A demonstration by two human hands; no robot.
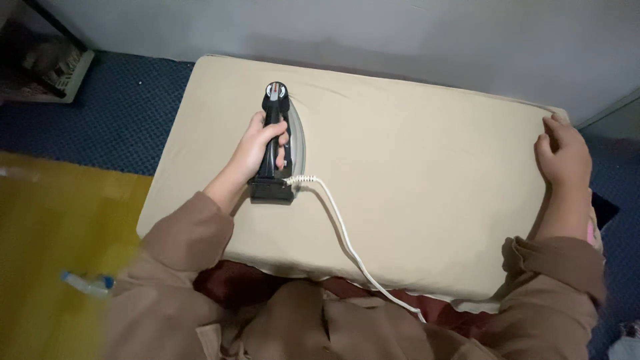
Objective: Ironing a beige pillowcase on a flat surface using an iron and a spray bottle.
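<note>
A cream-coloured cloth [413,180] lies spread flat over a rectangular pad on the floor. My left hand [259,143] grips the black handle of an electric iron [280,137], which rests flat on the cloth near its far left part, tip pointing away from me. A white cord [340,230] runs from the iron's back end across the cloth toward my lap. My right hand [563,152] rests on the cloth's far right edge, fingers curled over it. Both arms wear brown sleeves.
Dark blue carpet [120,113] lies to the left and far right. A yellow mat [53,247] sits at the near left with a small clear bottle with a blue cap [87,283] on it. A grey wall [400,33] runs behind the pad.
</note>
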